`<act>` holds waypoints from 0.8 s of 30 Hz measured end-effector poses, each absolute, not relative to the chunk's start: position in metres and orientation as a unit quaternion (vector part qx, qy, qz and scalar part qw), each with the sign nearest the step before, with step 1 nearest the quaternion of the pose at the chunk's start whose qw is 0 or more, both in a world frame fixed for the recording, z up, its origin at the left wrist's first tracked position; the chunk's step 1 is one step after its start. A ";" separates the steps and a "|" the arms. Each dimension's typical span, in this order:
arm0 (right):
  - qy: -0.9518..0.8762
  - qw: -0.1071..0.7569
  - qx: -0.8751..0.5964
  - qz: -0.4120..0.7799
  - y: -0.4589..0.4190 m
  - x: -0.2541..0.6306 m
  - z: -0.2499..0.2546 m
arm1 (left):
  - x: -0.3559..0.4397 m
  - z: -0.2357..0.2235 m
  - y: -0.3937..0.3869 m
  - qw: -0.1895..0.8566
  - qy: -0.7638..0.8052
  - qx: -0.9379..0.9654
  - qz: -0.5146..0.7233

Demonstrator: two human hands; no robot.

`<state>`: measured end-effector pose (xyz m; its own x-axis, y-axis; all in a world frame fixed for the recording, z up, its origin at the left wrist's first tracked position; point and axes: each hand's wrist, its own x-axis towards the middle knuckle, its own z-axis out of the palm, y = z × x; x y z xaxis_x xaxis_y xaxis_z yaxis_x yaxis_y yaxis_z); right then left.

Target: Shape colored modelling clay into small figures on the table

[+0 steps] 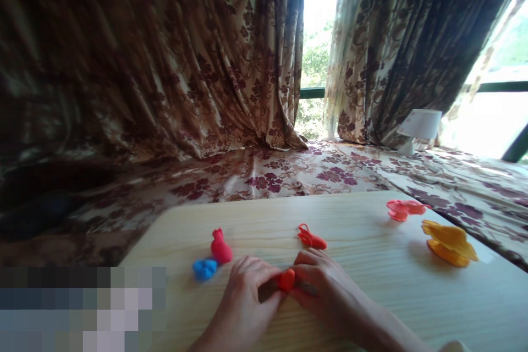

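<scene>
Both my hands rest low on a pale wooden table (371,297) and meet on a small orange-red lump (286,279), which looks like modelling clay. My left hand (247,297) pinches its left side. My right hand (325,280) pinches its right side with curled fingers. Just beyond my right hand lies a red clay shape (311,238). Left of my left hand stand a pink-red clay figure (221,247) and a small blue clay piece (204,269).
Further right on the table lie a coral-red piece (404,209) and a larger yellow-orange shape (449,242). Floral fabric (289,170) covers a surface behind the table, with patterned curtains (165,55), a bright window and a white lamp (418,127).
</scene>
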<state>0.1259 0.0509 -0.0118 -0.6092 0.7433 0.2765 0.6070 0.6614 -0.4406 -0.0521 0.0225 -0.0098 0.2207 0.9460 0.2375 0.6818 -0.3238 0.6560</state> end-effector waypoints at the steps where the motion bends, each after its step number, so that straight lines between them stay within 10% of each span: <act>1: -0.885 0.223 -0.377 0.156 0.050 0.126 -0.010 | -0.052 -0.010 0.022 0.221 0.541 0.750 0.311; 24: -0.888 0.209 -0.380 0.153 0.048 0.125 -0.012 | -0.049 -0.009 0.021 0.184 0.570 0.742 0.301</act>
